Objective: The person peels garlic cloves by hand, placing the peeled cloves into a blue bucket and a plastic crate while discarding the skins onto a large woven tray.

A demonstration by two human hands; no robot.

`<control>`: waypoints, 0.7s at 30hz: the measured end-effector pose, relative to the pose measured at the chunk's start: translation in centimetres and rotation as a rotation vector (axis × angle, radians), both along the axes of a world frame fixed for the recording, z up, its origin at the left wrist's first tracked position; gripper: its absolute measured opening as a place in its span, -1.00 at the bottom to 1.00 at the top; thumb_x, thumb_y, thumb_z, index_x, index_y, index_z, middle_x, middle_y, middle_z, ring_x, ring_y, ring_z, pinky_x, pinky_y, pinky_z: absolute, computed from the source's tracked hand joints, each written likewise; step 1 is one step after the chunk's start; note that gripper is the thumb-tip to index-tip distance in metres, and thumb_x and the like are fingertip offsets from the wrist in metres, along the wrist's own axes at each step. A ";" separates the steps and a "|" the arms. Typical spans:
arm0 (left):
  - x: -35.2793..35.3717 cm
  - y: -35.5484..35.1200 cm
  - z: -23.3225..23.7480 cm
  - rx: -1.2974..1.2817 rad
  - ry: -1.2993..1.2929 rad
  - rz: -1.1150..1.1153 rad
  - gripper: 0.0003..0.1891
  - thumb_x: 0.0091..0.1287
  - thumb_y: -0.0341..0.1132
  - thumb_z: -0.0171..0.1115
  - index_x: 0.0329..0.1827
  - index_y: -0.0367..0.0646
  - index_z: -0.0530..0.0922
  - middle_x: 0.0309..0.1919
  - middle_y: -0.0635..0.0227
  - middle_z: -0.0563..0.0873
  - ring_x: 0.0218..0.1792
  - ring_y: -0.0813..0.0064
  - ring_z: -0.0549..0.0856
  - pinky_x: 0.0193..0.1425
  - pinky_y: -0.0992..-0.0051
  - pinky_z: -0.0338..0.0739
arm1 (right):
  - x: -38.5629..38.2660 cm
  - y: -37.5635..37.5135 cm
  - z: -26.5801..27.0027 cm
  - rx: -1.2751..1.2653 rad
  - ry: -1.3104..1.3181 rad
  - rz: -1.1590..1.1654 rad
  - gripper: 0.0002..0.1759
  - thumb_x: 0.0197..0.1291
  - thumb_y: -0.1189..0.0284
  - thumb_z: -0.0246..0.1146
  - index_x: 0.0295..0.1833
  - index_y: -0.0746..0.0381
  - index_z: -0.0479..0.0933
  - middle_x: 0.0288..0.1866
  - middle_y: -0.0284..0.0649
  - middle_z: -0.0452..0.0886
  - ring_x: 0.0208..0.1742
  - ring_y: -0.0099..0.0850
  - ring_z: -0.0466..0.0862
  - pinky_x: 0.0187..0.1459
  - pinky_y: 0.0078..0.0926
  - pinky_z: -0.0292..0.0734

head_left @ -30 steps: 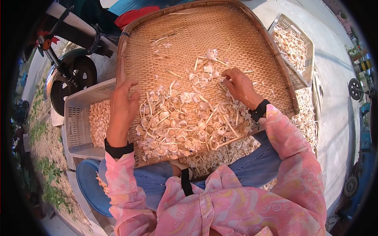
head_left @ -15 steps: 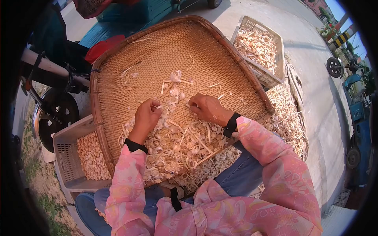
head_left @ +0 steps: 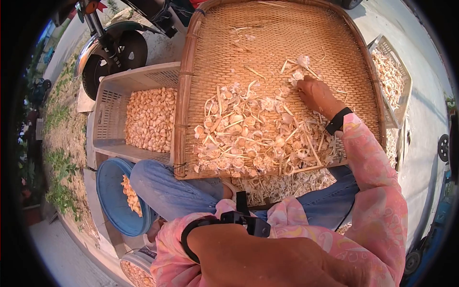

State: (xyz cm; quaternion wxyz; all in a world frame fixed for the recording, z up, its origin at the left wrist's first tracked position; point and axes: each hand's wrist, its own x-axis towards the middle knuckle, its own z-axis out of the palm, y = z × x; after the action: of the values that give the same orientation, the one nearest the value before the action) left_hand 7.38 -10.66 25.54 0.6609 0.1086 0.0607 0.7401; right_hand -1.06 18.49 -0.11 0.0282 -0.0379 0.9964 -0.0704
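My right hand (head_left: pixel 318 97) is over the woven bamboo tray (head_left: pixel 277 38), fingers bent together at the edge of a whitish piece of garlic (head_left: pixel 297 76). What lies between those fingertips is hidden. Just beyond them is another pale garlic piece (head_left: pixel 303 61) among short dry stalks. My left hand (head_left: pixel 267 256) is raised very close to the camera, above my lap; its back shows large and its fingers are out of sight. A heap of garlic skins and stalks (head_left: pixel 258 129) covers the near part of the tray.
Left of the tray, a plastic crate (head_left: pixel 109 119) holds garlic cloves (head_left: pixel 150 117). A blue bucket (head_left: pixel 107 191) with some cloves stands by my knee, with a white bucket (head_left: pixel 138 256) below it. Another crate (head_left: pixel 406 81) is on the right. Skins (head_left: pixel 287 186) cover the ground under the tray.
My left hand has left the tray and come up close to the camera. My right hand stays over the tray, near the pale garlic pieces. The view has turned left, showing the buckets.
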 end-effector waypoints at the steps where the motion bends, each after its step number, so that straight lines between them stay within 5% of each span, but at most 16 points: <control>1: 0.1 -0.2 -0.1 -0.043 -0.157 -0.158 -0.95 0.22 -0.59 0.12 -0.39 -0.38 0.54 -0.48 0.26 0.58 -0.40 0.57 0.60 -0.32 0.66 0.52 | 0.4 -0.4 0.2 -0.005 0.022 0.005 -0.83 0.08 0.49 0.14 -0.19 0.29 0.46 -0.29 -0.06 0.51 -0.30 -0.09 0.56 -0.26 -0.25 0.48; 3: -0.8 -0.2 -0.8 -0.171 -0.535 -0.578 -0.95 0.21 -0.62 0.11 -0.38 -0.38 0.55 -0.48 0.29 0.59 -0.37 0.58 0.61 -0.27 0.66 0.54 | 1.6 -1.3 0.7 -0.008 0.052 0.008 -0.81 0.07 0.52 0.14 -0.16 0.31 0.44 -0.30 -0.04 0.51 -0.35 -0.09 0.56 -0.30 -0.28 0.49; 6: -0.1 -0.4 -1.6 -0.075 -0.741 -0.805 -0.96 0.22 -0.61 0.12 -0.32 -0.38 0.54 -0.43 0.28 0.60 -0.35 0.58 0.61 -0.25 0.64 0.55 | 3.8 -2.7 2.7 -0.420 0.184 0.031 -0.77 0.05 0.56 0.10 -0.12 0.32 0.45 -0.25 0.00 0.52 -0.27 -0.07 0.56 -0.23 -0.29 0.48; 7: 0.1 -0.6 -1.8 0.028 -0.585 -0.662 -0.95 0.23 -0.59 0.11 -0.31 -0.37 0.54 -0.41 0.26 0.60 -0.35 0.58 0.61 -0.25 0.64 0.54 | 4.5 -3.8 4.0 -0.531 0.095 -0.114 -0.78 0.10 0.58 0.11 -0.10 0.30 0.45 -0.24 -0.12 0.55 -0.31 -0.31 0.57 -0.26 -0.45 0.47; 9: 0.7 -0.7 -2.3 0.195 -0.002 -0.140 -0.93 0.26 -0.55 0.09 -0.27 -0.36 0.53 -0.36 0.23 0.60 -0.36 0.59 0.59 -0.25 0.62 0.53 | 5.7 -4.3 3.0 -0.899 0.079 -0.172 -0.77 0.14 0.57 0.12 -0.06 0.29 0.43 -0.20 -0.23 0.56 -0.29 -0.50 0.54 -0.26 -0.57 0.45; 11: 0.8 -0.3 -2.9 0.200 0.313 0.135 -0.90 0.28 -0.52 0.08 -0.23 -0.36 0.53 -0.32 0.20 0.60 -0.36 0.59 0.58 -0.25 0.61 0.51 | 6.3 -4.5 2.7 -1.177 0.060 -0.194 -0.75 0.19 0.57 0.14 0.00 0.28 0.40 -0.13 -0.40 0.55 -0.22 -0.74 0.46 -0.21 -0.73 0.42; 15: -0.7 -2.2 -3.5 0.017 0.991 0.644 -0.85 0.32 -0.45 0.04 -0.16 -0.34 0.52 -0.24 0.13 0.59 -0.37 0.60 0.56 -0.25 0.58 0.49 | 6.8 -5.6 2.6 -1.389 0.124 -0.165 -0.75 0.21 0.55 0.17 0.02 0.26 0.42 -0.11 -0.37 0.54 -0.19 -0.70 0.48 -0.12 -0.73 0.44; 17: -3.0 -4.6 -5.1 -0.425 1.344 1.056 -0.82 0.34 -0.41 0.02 -0.12 -0.33 0.51 -0.19 0.10 0.59 -0.37 0.60 0.55 -0.24 0.57 0.47 | 7.2 -5.6 2.9 -1.377 0.123 -0.144 -0.78 0.21 0.55 0.18 -0.01 0.27 0.45 -0.11 -0.36 0.54 -0.19 -0.68 0.50 -0.13 -0.72 0.45; 18: -4.3 -6.2 -6.2 -0.999 1.468 1.242 -0.76 0.31 -0.38 0.08 -0.03 -0.33 0.51 -0.15 0.15 0.57 -0.23 0.56 0.53 -0.10 0.57 0.43 | 7.3 -5.7 3.0 -1.372 0.128 -0.140 -0.79 0.20 0.54 0.18 -0.03 0.28 0.46 -0.11 -0.35 0.54 -0.19 -0.67 0.50 -0.13 -0.72 0.45; 19: -7.2 -8.5 -8.5 -1.315 1.640 1.267 -0.70 0.31 -0.36 0.12 0.05 -0.34 0.48 -0.15 0.22 0.62 -0.18 0.54 0.58 -0.09 0.63 0.42 | 7.4 -5.9 3.2 -1.413 0.137 -0.161 -0.81 0.19 0.53 0.21 -0.07 0.28 0.50 -0.13 -0.35 0.54 -0.17 -0.66 0.52 -0.14 -0.70 0.46; 21: -10.8 -13.8 -13.6 -1.496 2.254 1.068 -0.67 0.33 -0.34 0.10 0.10 -0.33 0.45 -0.10 0.25 0.61 -0.13 0.52 0.59 -0.06 0.60 0.43 | 7.8 -6.9 3.6 -1.394 0.141 -0.125 -0.81 0.18 0.52 0.22 -0.08 0.28 0.50 -0.16 -0.34 0.55 -0.17 -0.66 0.52 -0.16 -0.70 0.46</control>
State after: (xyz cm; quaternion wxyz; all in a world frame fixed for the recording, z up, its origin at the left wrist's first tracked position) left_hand -3.43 -24.45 11.98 -0.1844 0.2224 0.9334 0.2126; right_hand 6.76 11.62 3.46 -0.0713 0.0056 0.7190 -0.6914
